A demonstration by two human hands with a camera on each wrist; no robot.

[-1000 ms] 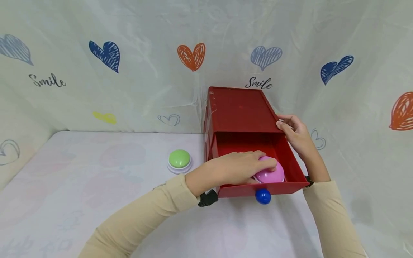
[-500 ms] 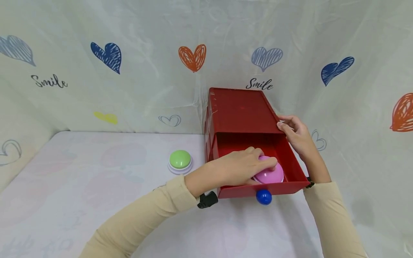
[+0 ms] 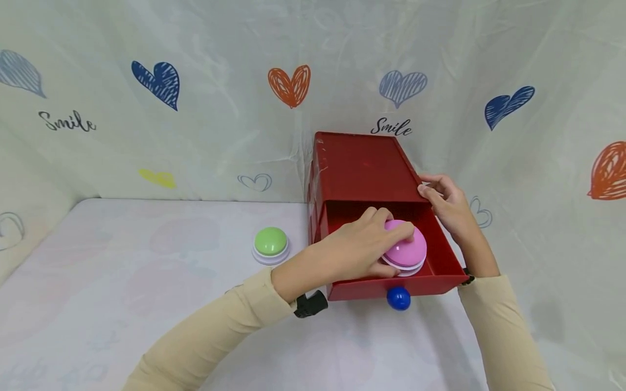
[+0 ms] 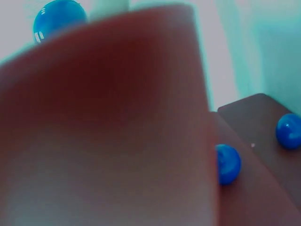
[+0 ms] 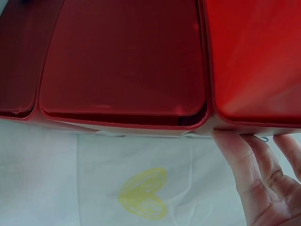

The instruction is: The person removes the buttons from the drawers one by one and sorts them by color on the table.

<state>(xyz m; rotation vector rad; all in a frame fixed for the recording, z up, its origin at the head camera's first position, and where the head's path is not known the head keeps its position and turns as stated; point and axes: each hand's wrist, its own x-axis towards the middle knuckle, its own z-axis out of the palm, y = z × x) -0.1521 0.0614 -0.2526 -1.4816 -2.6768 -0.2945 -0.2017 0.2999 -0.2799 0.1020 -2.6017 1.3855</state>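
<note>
My left hand [image 3: 359, 244] reaches into the pulled-out top drawer [image 3: 442, 255] of a red drawer cabinet [image 3: 369, 168]. Its curled fingers and thumb grip a pink dome push button [image 3: 407, 248] with a white base, which is tilted inside the drawer. In the left wrist view the drawer wall [image 4: 103, 117], close and blurred, hides that hand. Against the cabinet's upper right side, near the front corner, rests my right hand [image 3: 450, 203]; the right wrist view shows its fingertips [image 5: 230, 141] extended against the red side.
Left of the cabinet, a green push button [image 3: 271, 241] on a white base stands on the pale table [image 3: 161, 304]. A blue knob [image 3: 398, 298] sticks out from the open drawer's front. Below, two shut drawers carry blue knobs [image 4: 229, 164]. A heart-printed curtain [image 3: 215, 136] hangs behind.
The left hand has lifted the pink button slightly up and back from the drawer's front, tilting it so the white base shows. The right hand and the cabinet have stayed in place.
</note>
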